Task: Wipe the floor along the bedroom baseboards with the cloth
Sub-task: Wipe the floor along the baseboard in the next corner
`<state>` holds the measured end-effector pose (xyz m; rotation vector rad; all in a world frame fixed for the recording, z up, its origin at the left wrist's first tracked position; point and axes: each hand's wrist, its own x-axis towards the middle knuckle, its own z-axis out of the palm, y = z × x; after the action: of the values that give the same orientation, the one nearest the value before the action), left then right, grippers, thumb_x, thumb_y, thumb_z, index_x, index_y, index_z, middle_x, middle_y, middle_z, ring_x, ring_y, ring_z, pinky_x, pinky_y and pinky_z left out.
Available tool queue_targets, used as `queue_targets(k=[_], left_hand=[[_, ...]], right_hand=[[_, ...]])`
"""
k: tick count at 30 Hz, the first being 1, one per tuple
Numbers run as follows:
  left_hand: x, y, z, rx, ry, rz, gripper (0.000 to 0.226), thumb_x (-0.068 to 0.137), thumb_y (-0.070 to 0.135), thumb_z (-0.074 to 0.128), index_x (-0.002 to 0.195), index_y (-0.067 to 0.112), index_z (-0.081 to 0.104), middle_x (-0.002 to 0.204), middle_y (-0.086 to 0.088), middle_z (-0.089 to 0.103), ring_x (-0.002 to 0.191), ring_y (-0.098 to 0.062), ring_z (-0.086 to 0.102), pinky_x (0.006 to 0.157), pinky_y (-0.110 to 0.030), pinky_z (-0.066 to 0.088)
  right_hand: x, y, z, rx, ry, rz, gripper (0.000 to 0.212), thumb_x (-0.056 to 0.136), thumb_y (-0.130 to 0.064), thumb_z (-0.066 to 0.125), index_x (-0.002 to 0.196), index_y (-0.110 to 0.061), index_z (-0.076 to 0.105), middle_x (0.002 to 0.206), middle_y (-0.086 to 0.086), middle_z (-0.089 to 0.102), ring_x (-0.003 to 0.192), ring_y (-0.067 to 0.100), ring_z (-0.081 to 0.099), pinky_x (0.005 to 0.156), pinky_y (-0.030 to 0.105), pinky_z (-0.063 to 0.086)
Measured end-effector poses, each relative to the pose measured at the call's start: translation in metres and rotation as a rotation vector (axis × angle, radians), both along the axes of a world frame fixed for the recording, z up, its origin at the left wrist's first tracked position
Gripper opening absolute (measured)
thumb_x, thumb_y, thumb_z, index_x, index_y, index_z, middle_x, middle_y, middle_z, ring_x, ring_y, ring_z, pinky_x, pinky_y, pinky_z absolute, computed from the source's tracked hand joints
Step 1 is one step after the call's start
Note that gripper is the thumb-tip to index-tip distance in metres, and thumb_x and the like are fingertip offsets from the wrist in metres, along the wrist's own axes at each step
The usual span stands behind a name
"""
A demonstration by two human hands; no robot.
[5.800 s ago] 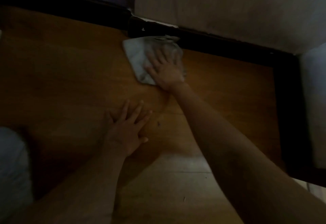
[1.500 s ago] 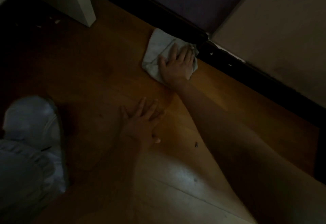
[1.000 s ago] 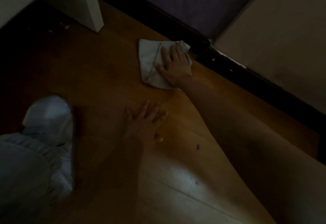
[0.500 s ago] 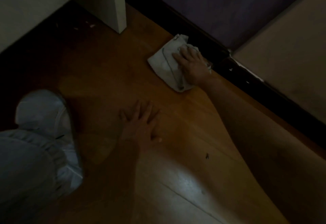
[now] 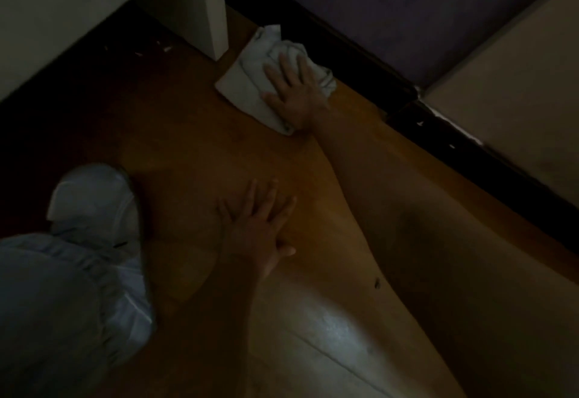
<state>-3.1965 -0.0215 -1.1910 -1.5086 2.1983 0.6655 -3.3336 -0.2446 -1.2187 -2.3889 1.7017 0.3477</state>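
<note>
As before, cloth (image 5: 250,84) nearer furn. leg (image 5: 213,6).

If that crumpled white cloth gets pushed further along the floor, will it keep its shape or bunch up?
Probably bunch up: the crumpled white cloth already lies rumpled in folds beside the dark baseboard, so it looks floppy. Under the flat right hand it likely slides easily on the smooth wooden floor. It seems light.

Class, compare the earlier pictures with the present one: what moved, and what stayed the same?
The right hand slid the cloth leftward along the baseboard, up to the white furniture leg. The left hand stayed flat on the floor.
</note>
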Motion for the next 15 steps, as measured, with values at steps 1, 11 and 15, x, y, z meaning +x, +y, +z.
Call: queue_targets(k=[1,11,15], left_hand=[[0.001,0.0,0.0,0.007,0.009,-0.006,0.086,0.088,0.07,0.041,0.146,0.049,-0.019,0.154,0.006,-0.036,0.144,-0.029,-0.028,0.111,-0.069,0.003],[0.0,-0.002,-0.002,0.019,0.034,0.012,0.086,0.087,0.068,0.044,0.147,0.05,-0.015,0.154,0.008,-0.037,0.143,-0.028,-0.03,0.107,-0.071,-0.003],[-0.001,0.0,-0.004,0.001,0.03,0.012,0.086,0.087,0.068,0.044,0.147,0.049,-0.015,0.155,0.007,-0.034,0.143,-0.028,-0.029,0.108,-0.071,-0.002]], right_hand=[[-0.017,0.009,-0.002,-0.005,0.001,0.037,0.065,0.098,-0.058,0.006,0.155,-0.026,0.008,0.162,0.013,-0.002,0.147,0.038,-0.009,0.117,0.056,-0.001],[-0.072,0.072,0.004,-0.048,0.009,-0.171,0.066,0.099,-0.058,0.015,0.154,-0.027,0.0,0.162,0.009,-0.009,0.146,0.037,-0.012,0.117,0.058,-0.005],[-0.032,0.045,-0.003,-0.015,-0.024,-0.14,0.071,0.094,-0.068,0.012,0.153,-0.033,-0.008,0.16,0.005,-0.018,0.144,0.038,-0.021,0.114,0.05,-0.017]])
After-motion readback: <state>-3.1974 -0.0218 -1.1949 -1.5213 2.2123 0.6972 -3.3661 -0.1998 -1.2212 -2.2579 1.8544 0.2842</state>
